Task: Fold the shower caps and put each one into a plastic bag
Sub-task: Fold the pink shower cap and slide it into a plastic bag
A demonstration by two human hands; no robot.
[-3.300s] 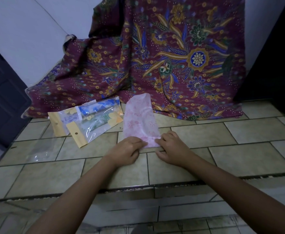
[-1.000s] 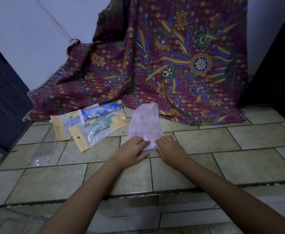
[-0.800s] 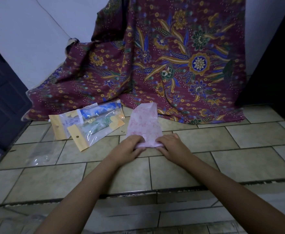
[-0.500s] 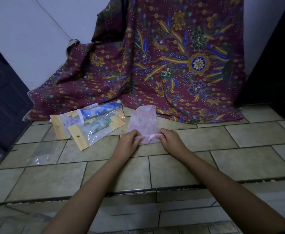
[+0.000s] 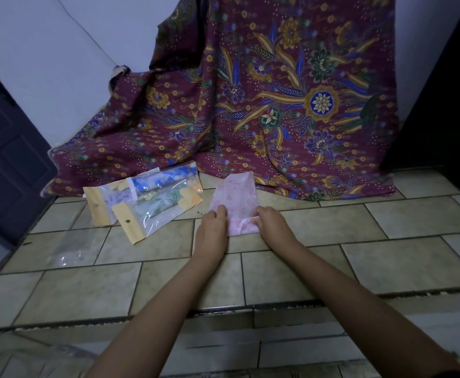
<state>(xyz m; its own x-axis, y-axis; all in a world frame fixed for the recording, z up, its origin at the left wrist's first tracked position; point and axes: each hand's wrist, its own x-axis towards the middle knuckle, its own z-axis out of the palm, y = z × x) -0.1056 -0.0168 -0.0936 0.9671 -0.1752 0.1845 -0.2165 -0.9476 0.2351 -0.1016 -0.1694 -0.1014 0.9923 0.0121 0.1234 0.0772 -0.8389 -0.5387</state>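
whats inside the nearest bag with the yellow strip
A folded green-patterned shower cap shows through the front bag of clear plastic. That bag overlaps the rear bag, hiding part of it.

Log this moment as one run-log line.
step: fold pink shower cap | left hand: pinching near edge | right hand: pinching near edge | packed bags: left of cap

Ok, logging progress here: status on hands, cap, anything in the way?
Left hand and right hand both pinch the pink shower cap, near end folded over. Packed bags lie to its left, apart. Nothing in the way.
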